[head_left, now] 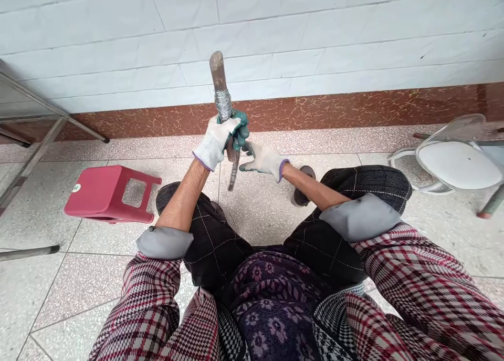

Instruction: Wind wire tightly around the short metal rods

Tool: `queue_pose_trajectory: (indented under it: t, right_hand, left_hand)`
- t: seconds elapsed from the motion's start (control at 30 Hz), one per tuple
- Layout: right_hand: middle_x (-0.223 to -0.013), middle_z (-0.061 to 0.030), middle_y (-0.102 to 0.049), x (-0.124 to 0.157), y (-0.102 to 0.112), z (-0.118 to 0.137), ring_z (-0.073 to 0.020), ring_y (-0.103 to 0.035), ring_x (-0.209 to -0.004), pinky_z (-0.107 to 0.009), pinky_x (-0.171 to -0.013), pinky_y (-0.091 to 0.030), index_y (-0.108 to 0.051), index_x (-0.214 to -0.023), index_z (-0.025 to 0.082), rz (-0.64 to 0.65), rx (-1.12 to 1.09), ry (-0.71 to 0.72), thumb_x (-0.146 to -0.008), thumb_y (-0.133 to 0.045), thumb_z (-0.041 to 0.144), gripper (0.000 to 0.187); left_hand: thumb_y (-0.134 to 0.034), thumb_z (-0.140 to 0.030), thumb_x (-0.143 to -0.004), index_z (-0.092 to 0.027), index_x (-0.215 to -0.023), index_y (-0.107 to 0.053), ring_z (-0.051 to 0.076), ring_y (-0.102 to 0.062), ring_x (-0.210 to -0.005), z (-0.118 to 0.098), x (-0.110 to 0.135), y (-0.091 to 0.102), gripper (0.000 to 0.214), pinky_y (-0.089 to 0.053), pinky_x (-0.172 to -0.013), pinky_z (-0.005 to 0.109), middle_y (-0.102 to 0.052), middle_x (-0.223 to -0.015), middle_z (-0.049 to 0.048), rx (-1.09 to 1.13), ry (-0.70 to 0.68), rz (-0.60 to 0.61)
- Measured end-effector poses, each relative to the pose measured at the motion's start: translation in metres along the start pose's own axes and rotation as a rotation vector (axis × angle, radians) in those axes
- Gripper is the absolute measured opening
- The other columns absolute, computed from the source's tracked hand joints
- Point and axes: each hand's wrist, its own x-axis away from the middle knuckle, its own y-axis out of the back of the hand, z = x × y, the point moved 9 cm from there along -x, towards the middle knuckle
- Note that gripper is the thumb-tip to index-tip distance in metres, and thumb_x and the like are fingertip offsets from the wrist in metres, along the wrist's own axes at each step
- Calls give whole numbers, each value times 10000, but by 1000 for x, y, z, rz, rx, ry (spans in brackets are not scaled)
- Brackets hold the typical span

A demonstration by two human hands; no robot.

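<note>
My left hand [225, 136], in a white work glove with green coated fingers, is closed around the middle of a wire-wound wooden stick [218, 73]. Silvery wire [223, 102] wraps the stick just above my fist. Beneath the fist juts a narrow dark, ridged strip [233, 174], worn-looking; how it joins the stick is hidden by the glove. My right hand [263, 160], gloved alike, is just to the right of this lower end. Its thumb and fingers are apart, with nothing visible between them, and a small gap separates it from the strip.
A red plastic stool [96, 193] stands on the tiled floor at left, near a metal frame [43, 140]. At right is a white chair [459, 164]. A white tiled wall [334, 40] with a red-brown base strip [315, 111] rises in front of my knees.
</note>
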Motion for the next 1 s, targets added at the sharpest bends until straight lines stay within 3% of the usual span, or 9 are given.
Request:
queue_pose_trajectory:
  t: [0.1, 0.23, 0.37, 0.47, 0.53, 0.63, 0.77, 1.0]
  right_hand:
    - [-1428, -132, -660, 7, -25, -5, -284, -703, -1187, -501, -980, -622, -662, -1433, 187, 16, -31, -32, -1068, -729, 389, 423]
    - [-1365, -125, -682, 3, -51, -5, -261, -717, -1114, -471, -938, -634, -673, -1405, 176, 84, -95, -73, -1067, -728, 390, 404]
    - [-1233, -103, -730, -10, -67, 0, -168, -696, -941, -346, -855, -624, -685, -1330, 170, 119, -154, -99, -1084, -666, 307, 282]
    - [-1120, -87, -766, -9, -72, 2, -164, -691, -886, -318, -807, -622, -710, -1234, 165, 128, -183, -118, -1063, -689, 272, 202]
    - [-1120, -85, -766, -3, -72, 1, -195, -714, -917, -354, -810, -637, -727, -1205, 167, 134, -178, -131, -1053, -731, 317, 213]
    - [-1292, -109, -719, 8, -66, -3, -246, -728, -1063, -437, -892, -646, -708, -1325, 179, 135, -155, -146, -1068, -728, 404, 342]
    - [-1371, -123, -687, 20, -47, -14, -269, -715, -1129, -470, -932, -641, -682, -1396, 191, 114, -134, -176, -1075, -715, 421, 397]
    - [-1183, -96, -741, 37, -11, -30, -223, -716, -941, -380, -791, -633, -708, -1264, 195, 20, -164, -152, -1048, -729, 420, 312]
  left_hand:
    - [-727, -433, -945, -198, -916, -609, 86, -559, -523, -4, -1, 4, 264, -433, -494, 187, -620, -666, -27, 28, -31, -7]
    - [-744, -524, -939, -186, -975, -643, 85, -572, -525, -4, -3, 12, 354, -449, -509, 199, -637, -692, -22, 33, -78, -5]
    - [-648, -436, -985, -190, -999, -630, 84, -576, -538, -1, -3, 12, 247, -434, -492, 194, -675, -746, -5, 24, -107, 39]
    - [-593, -370, -986, -200, -972, -612, 89, -572, -539, -5, 1, 13, 172, -402, -474, 201, -668, -749, -3, 51, -138, 77]
    - [-589, -336, -981, -211, -920, -595, 91, -539, -517, -14, 5, 23, 139, -382, -465, 214, -631, -707, -19, 98, -170, 40]
    - [-536, -246, -995, -239, -858, -577, 100, -422, -474, -25, 11, 55, 143, -327, -435, 244, -550, -626, -46, 190, -183, -116]
    - [-412, -187, -1052, -254, -825, -528, 119, -287, -496, -21, 16, 96, 264, -296, -451, 259, -494, -566, -53, 279, -99, -299]
    - [-402, -231, -1072, -250, -834, -515, 126, -190, -529, -6, 14, 111, 265, -247, -473, 260, -391, -540, -51, 258, -24, -336]
